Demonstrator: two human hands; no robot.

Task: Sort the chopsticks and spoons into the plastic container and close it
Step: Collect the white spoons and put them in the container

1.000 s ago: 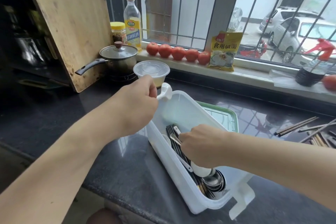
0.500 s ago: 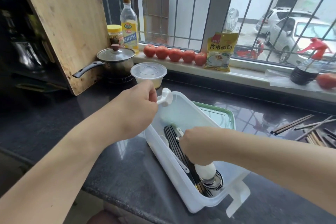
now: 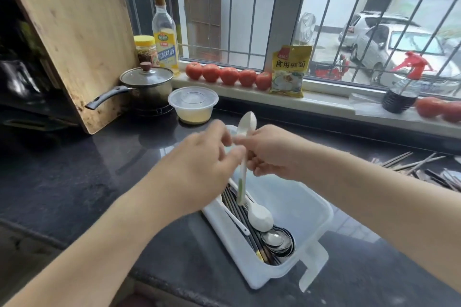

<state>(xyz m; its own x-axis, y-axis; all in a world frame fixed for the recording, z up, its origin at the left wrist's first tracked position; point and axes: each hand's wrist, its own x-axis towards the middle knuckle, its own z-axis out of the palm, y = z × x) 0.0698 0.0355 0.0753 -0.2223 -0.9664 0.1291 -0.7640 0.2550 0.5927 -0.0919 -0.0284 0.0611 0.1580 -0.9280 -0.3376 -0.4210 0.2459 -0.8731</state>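
A long white plastic spoon (image 3: 246,124) stands upright above the white plastic container (image 3: 313,217), bowl up and handle pointing down into it. My right hand (image 3: 273,154) grips its handle. My left hand (image 3: 199,164), blurred, meets it from the left and pinches the same handle. Inside the container lie dark chopsticks (image 3: 239,214), a white soup spoon (image 3: 260,217), a thin white spoon (image 3: 237,222) and stacked metal spoons (image 3: 277,242). Loose chopsticks (image 3: 411,164) lie on the black counter at the right. The container is open, its latch flap (image 3: 314,272) hanging at the near end.
A lidded plastic tub (image 3: 193,104) and a small pot (image 3: 147,82) stand behind the container. A wooden cutting board (image 3: 74,32) leans at the left. Tomatoes (image 3: 228,75), an oil bottle (image 3: 165,35), a yellow packet (image 3: 289,70) and a spray bottle (image 3: 404,87) line the windowsill.
My right hand has risen out of the container with the long white spoon. My left hand has let go of the container's far latch and moved to the spoon handle.
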